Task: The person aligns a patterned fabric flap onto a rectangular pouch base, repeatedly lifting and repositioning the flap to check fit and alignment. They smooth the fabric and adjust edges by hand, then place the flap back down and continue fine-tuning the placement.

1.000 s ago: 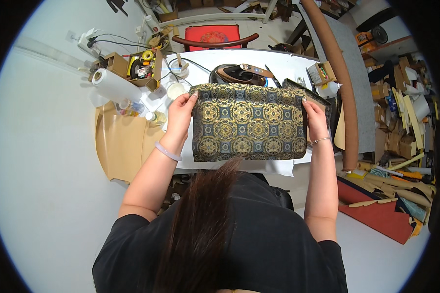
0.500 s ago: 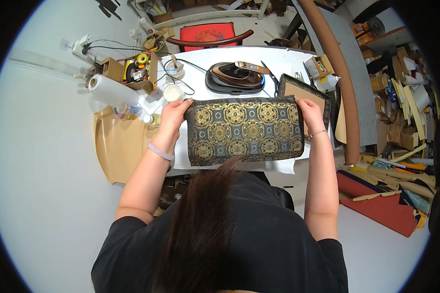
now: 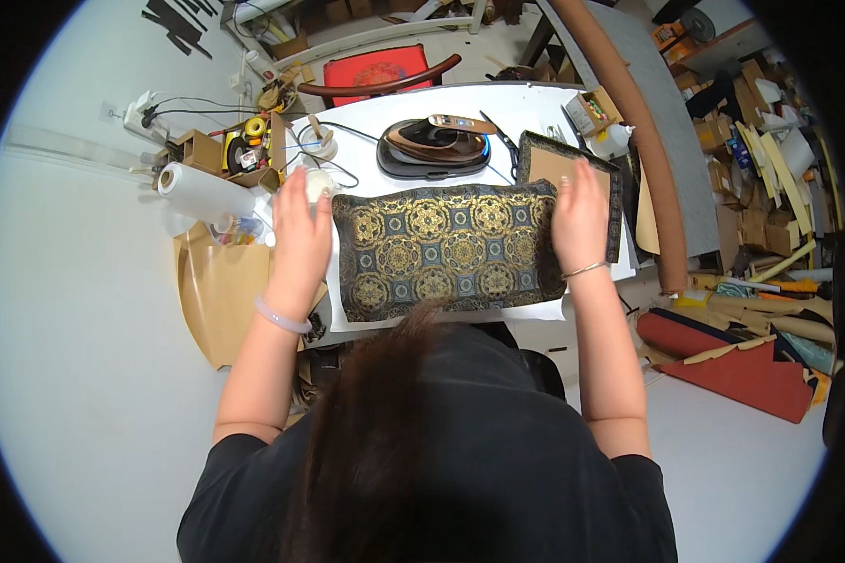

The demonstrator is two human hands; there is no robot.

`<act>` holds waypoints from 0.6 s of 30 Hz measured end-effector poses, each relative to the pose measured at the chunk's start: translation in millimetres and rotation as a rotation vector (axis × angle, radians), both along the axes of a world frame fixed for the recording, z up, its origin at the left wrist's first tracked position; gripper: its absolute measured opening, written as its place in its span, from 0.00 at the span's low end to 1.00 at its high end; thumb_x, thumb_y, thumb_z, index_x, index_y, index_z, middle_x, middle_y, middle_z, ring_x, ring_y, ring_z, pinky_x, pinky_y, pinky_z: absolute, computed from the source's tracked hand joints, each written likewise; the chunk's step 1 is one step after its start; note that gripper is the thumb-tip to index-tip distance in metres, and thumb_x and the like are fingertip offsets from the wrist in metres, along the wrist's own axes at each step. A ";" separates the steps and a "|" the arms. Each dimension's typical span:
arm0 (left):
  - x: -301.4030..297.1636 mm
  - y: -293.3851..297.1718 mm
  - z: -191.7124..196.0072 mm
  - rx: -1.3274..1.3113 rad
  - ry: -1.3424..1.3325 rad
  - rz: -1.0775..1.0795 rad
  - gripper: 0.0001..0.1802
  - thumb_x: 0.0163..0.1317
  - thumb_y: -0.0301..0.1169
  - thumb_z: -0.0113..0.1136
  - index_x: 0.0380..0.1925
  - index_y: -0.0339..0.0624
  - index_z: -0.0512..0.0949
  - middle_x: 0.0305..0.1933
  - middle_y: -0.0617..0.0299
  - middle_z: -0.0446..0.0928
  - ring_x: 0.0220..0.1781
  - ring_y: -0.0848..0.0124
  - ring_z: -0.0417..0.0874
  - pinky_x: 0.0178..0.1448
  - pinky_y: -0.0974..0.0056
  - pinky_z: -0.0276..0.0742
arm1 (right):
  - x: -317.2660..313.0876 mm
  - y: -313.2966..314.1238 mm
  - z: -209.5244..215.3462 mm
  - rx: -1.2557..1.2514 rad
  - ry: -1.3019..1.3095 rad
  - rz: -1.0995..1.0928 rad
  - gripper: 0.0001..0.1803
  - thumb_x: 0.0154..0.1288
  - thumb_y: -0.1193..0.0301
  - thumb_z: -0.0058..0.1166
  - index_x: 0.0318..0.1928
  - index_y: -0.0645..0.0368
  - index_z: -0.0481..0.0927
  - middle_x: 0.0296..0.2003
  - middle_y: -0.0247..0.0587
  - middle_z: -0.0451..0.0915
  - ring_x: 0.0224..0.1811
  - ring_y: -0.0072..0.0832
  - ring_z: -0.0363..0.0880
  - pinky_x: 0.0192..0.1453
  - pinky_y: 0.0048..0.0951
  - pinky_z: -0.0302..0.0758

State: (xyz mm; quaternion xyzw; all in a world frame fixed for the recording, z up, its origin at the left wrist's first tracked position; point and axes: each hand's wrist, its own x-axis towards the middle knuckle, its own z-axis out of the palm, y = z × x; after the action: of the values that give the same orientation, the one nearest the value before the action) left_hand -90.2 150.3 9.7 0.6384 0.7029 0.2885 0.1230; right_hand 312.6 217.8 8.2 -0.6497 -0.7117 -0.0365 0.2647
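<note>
A dark brocade panel (image 3: 446,249) with gold medallion patterns lies flat on the white table (image 3: 376,117). My left hand (image 3: 300,239) hovers at its left edge, fingers spread, holding nothing, a pale bangle on the wrist. On the panel's right end rests my right hand (image 3: 580,220), flat with fingers apart, a thin bracelet on its wrist. My dark hair and black shirt fill the lower middle of the view.
A black and copper iron-like device (image 3: 434,147) sits behind the panel, scissors (image 3: 505,144) beside it. A framed brocade board (image 3: 549,164) lies at right. A paper roll (image 3: 202,192), tape and boxes crowd the left. A red chair (image 3: 377,70) stands beyond; cardboard scraps pile up at right.
I have lowered the brocade panel from being held up onto the table. Both hands have let go of its ends and now lie open at its sides.
</note>
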 end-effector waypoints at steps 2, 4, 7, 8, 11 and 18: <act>34.7 -11.1 27.8 0.217 0.126 -0.282 0.28 0.75 0.30 0.53 0.71 0.26 0.67 0.75 0.38 0.69 0.77 0.43 0.69 0.81 0.46 0.63 | -43.4 -24.3 28.2 -0.143 0.121 0.236 0.23 0.77 0.73 0.47 0.69 0.65 0.73 0.66 0.63 0.76 0.68 0.57 0.75 0.74 0.52 0.69; 74.5 -19.9 37.0 0.030 0.121 -0.501 0.29 0.70 0.22 0.56 0.71 0.31 0.68 0.76 0.43 0.68 0.78 0.46 0.68 0.83 0.45 0.60 | -79.3 -46.3 20.4 -0.142 0.054 0.489 0.24 0.71 0.79 0.49 0.67 0.66 0.74 0.65 0.59 0.77 0.70 0.55 0.73 0.76 0.53 0.69; 101.2 -19.2 11.1 0.037 0.214 -0.617 0.29 0.72 0.25 0.55 0.72 0.30 0.67 0.78 0.44 0.67 0.79 0.49 0.67 0.83 0.44 0.60 | -108.9 -64.0 -0.9 -0.203 0.027 0.599 0.27 0.71 0.74 0.52 0.70 0.65 0.72 0.72 0.54 0.71 0.77 0.47 0.68 0.81 0.52 0.62; 101.9 -16.7 6.7 0.033 0.245 -0.591 0.30 0.72 0.27 0.55 0.72 0.30 0.67 0.78 0.44 0.66 0.80 0.50 0.67 0.83 0.44 0.60 | -111.0 -64.9 -4.3 -0.222 0.022 0.593 0.27 0.72 0.73 0.53 0.70 0.64 0.71 0.73 0.53 0.71 0.78 0.46 0.67 0.82 0.52 0.60; 96.4 -11.1 3.0 0.009 0.333 -0.504 0.31 0.74 0.33 0.57 0.74 0.33 0.66 0.80 0.46 0.65 0.80 0.53 0.68 0.84 0.45 0.58 | -100.7 -48.4 -3.7 -0.226 -0.068 0.571 0.27 0.74 0.70 0.52 0.72 0.59 0.71 0.74 0.47 0.71 0.79 0.42 0.66 0.83 0.50 0.59; 41.5 4.6 -5.8 -0.226 0.393 -0.094 0.27 0.78 0.40 0.54 0.68 0.34 0.71 0.71 0.42 0.75 0.76 0.48 0.72 0.84 0.39 0.54 | -18.5 27.5 21.1 -0.736 -0.233 0.153 0.23 0.84 0.61 0.37 0.63 0.59 0.81 0.64 0.49 0.81 0.70 0.40 0.77 0.81 0.57 0.60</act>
State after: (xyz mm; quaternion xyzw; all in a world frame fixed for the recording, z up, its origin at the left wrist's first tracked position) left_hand -48.6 155.0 3.8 0.6966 0.7106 0.0720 0.0682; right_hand 294.1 245.2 29.4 -0.6377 -0.7489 0.1675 -0.0667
